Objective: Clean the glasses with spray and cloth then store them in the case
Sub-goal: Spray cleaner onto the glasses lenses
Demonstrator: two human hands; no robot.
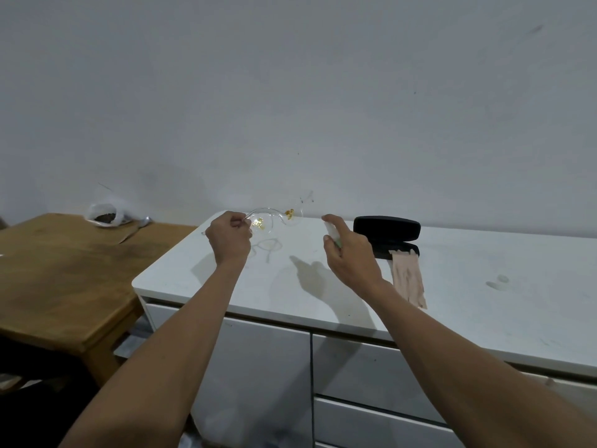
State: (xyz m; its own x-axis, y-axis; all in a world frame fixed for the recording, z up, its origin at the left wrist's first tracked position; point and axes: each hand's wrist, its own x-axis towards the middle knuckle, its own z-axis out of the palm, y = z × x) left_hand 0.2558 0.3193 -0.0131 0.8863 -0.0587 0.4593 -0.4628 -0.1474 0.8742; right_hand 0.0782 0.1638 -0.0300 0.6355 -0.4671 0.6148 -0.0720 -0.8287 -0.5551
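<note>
Left hand (230, 238) pinches the glasses (274, 219) by one temple above the counter (452, 270), right hand (347, 250) grips the spray (332, 236) — a thin hold that could twist or slip under the mist.

Both bare forearms are reaching forward and upward from the lower corners, angling slightly toward each other. The left hand (230, 238) is showing its back to the camera, with its fingers curled in and pinching near the thumb at the upper right of the fist. The right hand (347, 253) is also turned back-up, gripping with its lower fingers wrapped round while the index finger is stretching up and bending forward at the tip.
</note>
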